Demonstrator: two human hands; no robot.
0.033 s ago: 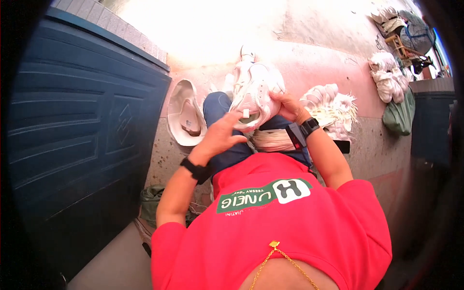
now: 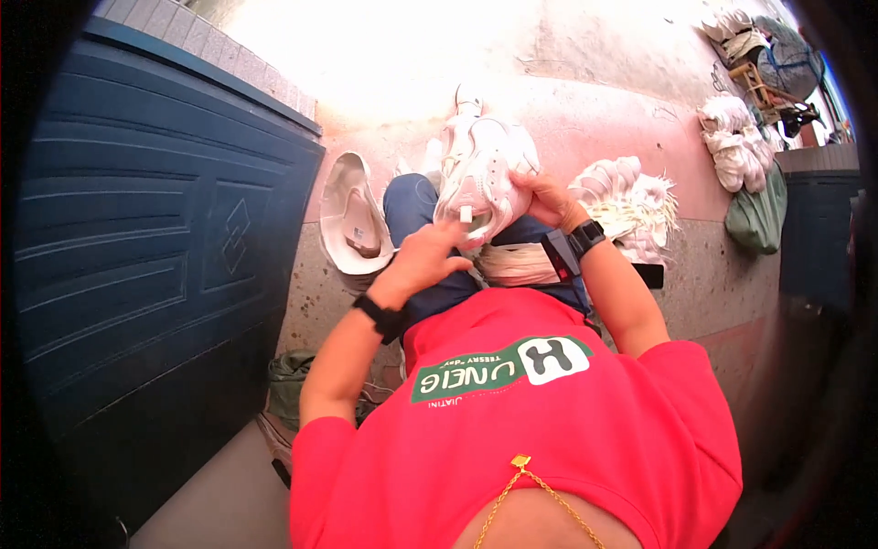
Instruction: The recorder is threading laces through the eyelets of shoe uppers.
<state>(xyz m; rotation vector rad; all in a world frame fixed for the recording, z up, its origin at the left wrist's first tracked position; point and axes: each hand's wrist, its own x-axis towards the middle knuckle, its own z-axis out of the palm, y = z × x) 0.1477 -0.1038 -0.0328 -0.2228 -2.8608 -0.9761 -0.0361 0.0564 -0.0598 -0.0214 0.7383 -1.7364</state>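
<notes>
A white chunky sneaker (image 2: 480, 174) is held over my lap, above my blue-trousered knees. My left hand (image 2: 425, 261) grips its near end from the left, fingers on the edge of the sole. From the right, my right hand (image 2: 544, 199) holds its side. Both wrists wear black bands. A folded white cloth (image 2: 517, 263) lies on my lap under the shoe.
A second white shoe (image 2: 352, 220) lies on the floor to the left, next to a blue panelled door (image 2: 155, 256). A heap of white shoes (image 2: 626, 206) and a black phone (image 2: 647, 274) lie to the right. Further right are a green bag (image 2: 757, 215) and white bundles (image 2: 732, 137).
</notes>
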